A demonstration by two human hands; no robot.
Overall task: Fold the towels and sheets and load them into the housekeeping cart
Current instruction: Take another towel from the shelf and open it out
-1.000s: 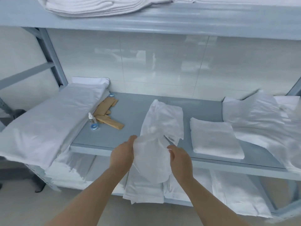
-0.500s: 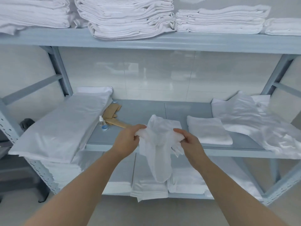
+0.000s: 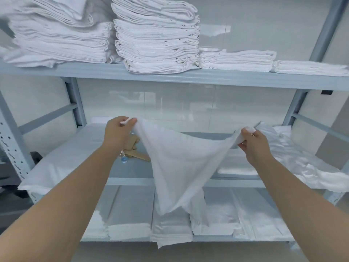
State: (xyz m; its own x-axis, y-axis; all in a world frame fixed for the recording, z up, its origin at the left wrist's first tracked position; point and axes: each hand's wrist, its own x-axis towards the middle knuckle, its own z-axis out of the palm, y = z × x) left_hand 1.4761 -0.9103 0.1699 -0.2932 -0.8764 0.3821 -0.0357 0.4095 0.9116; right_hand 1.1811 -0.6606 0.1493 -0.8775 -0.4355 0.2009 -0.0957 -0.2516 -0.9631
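Two bare forearms, sleeveless to the frame edge; left hand [image 3: 118, 133] and right hand [image 3: 254, 146] ungloved.

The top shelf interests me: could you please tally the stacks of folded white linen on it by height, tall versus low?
Tall stacks: 2, the left stack and the middle stack.
Low stacks: 2, the short stack and the far-right stack.
Total: 4 stacks on the top shelf.

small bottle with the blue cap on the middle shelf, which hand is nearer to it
Left. The left hand holds the towel just above the bottle; the right hand holds the towel's other corner, far off to the right.
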